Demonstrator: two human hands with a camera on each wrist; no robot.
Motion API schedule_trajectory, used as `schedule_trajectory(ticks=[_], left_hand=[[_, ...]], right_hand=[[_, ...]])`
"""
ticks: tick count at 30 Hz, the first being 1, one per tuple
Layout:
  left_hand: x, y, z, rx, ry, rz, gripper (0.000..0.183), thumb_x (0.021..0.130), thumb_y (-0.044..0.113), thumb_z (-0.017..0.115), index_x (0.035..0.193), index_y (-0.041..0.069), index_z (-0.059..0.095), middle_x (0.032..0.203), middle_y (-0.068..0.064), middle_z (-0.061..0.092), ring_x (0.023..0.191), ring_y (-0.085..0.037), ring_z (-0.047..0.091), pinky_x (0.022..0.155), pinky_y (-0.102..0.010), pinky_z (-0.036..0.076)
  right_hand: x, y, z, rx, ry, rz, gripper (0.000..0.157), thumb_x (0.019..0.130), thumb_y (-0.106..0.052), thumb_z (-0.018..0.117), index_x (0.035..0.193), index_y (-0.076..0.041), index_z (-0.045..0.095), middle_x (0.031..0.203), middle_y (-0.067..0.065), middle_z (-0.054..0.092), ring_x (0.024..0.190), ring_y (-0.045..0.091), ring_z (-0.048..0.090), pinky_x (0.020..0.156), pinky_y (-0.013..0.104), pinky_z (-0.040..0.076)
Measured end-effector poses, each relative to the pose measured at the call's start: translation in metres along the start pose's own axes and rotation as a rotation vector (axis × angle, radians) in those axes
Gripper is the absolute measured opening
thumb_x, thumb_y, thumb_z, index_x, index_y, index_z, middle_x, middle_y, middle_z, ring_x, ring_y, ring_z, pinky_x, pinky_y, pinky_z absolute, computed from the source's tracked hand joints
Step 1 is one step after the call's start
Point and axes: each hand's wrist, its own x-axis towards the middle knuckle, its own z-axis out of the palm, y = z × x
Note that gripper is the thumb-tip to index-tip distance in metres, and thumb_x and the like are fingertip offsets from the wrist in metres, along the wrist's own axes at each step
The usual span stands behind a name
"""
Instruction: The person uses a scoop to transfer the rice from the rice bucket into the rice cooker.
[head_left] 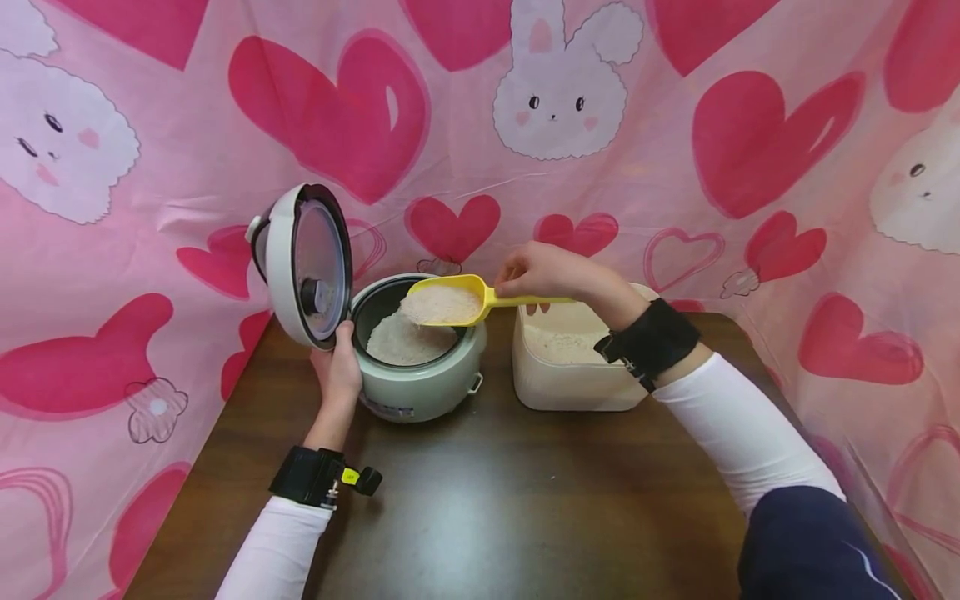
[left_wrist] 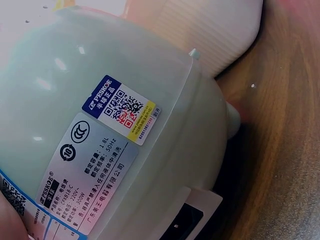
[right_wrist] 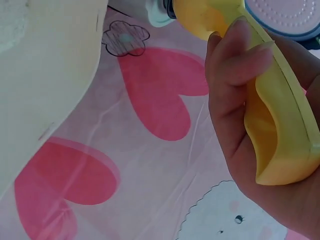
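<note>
My right hand (head_left: 543, 271) grips the handle of a yellow scoop (head_left: 486, 302) heaped with rice. The scoop's bowl hangs level over the open green rice cooker (head_left: 420, 396), where a mound of rice (head_left: 405, 340) lies in the dark inner pot. The right wrist view shows fingers (right_wrist: 240, 70) curled round the yellow handle. My left hand (head_left: 337, 371) is at the left side of the cooker, its thumb against the lower edge of the raised lid (head_left: 281, 267); the other fingers are mostly hidden behind it. Labels (left_wrist: 90, 170) on the cooker's back fill the left wrist view.
To the right of the cooker stands a cream container (head_left: 577, 392) with rice inside, under my right forearm. Both vessels are on a dark wooden table (head_left: 480, 500). A pink cloth with hearts and rabbits (head_left: 465, 108) hangs behind and at the sides.
</note>
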Motion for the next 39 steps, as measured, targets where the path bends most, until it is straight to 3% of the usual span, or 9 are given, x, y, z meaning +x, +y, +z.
schedule_trajectory(ticks=[8,19,27,34,39], left_hand=[[-0.002,0.001,0.001,-0.002,0.016,-0.016,0.046,0.097,0.031,0.059,0.128,-0.002,0.065,0.126,-0.016,0.067,0.111,-0.016,0.056,0.106,-0.028,0.040],[-0.002,0.000,0.000,0.013,0.014,-0.018,0.047,0.097,0.032,0.059,0.130,-0.001,0.064,0.130,-0.016,0.066,0.115,-0.016,0.055,0.108,-0.029,0.039],[-0.002,0.001,0.000,0.025,0.000,-0.014,0.048,0.097,0.034,0.058,0.131,0.000,0.064,0.132,-0.015,0.065,0.119,-0.019,0.055,0.109,-0.031,0.039],[-0.002,0.002,0.002,0.005,0.002,-0.025,0.048,0.098,0.033,0.058,0.132,0.000,0.063,0.132,-0.013,0.065,0.114,-0.013,0.055,0.109,-0.030,0.039],[-0.002,0.002,0.001,0.002,0.004,-0.016,0.047,0.098,0.031,0.058,0.132,0.000,0.063,0.131,-0.013,0.065,0.112,-0.010,0.054,0.108,-0.029,0.039]], right_hand=[[0.001,-0.008,0.002,-0.061,0.018,-0.014,0.023,0.096,-0.021,0.072,0.112,-0.005,0.072,0.107,0.014,0.074,0.072,0.027,0.072,0.061,0.034,0.059],[0.003,-0.010,0.005,-0.138,0.100,-0.025,0.020,0.097,-0.020,0.071,0.109,-0.004,0.072,0.105,0.016,0.075,0.072,0.025,0.069,0.062,0.032,0.059],[0.008,-0.010,0.011,-0.201,0.200,-0.042,0.022,0.095,-0.019,0.072,0.110,-0.004,0.073,0.094,0.011,0.071,0.081,0.027,0.063,0.074,0.035,0.058],[0.012,-0.011,0.018,-0.206,0.250,-0.045,0.024,0.095,-0.019,0.073,0.114,-0.004,0.072,0.106,0.013,0.073,0.085,0.028,0.065,0.080,0.037,0.060],[0.013,-0.009,0.025,-0.242,0.277,-0.111,0.030,0.094,-0.021,0.076,0.118,-0.004,0.071,0.112,0.013,0.073,0.097,0.030,0.066,0.087,0.038,0.060]])
